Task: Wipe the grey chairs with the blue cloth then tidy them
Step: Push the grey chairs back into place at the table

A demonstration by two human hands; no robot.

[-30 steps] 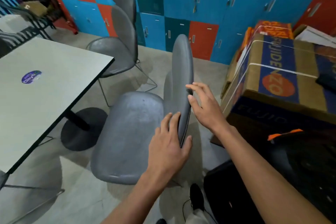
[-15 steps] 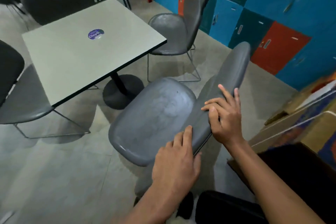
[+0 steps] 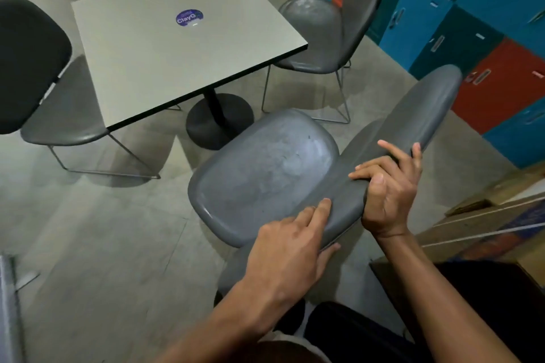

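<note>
gripping, head view: both hands hold the backrest of the nearest grey chair [image 3: 265,174], which stands just short of the table's near corner.
left hand [image 3: 290,247]: fingers lie over the front face of the backrest's lower end, thumb tucked under its edge, so the hand clamps that edge.
right hand [image 3: 389,188]: fingers curl over the backrest's top edge, thumb behind, clamped on the shell higher up.
grey chair, shape: rounded, dished seat and a long oval backrest, both smooth moulded shells; the seat surface is dull with pale, smeary patches.
second grey chair [image 3: 321,35]: same moulded shell on thin wire legs, at the table's far right side, apart from the held one.
dark chair [image 3: 38,74]: black oval back, grey seat, wire sled legs, at the table's left side.
table [image 3: 141,47]: square, flat pale top with a dark edge, one black post on a round base; a round purple sticker [image 3: 189,18] lies on it.
lockers [image 3: 472,23]: blue, teal and red doors at right.
cardboard boxes [image 3: 486,215]: brown, strapped, right of the held chair.
floor [image 3: 103,230]: matt grey concrete.
</note>
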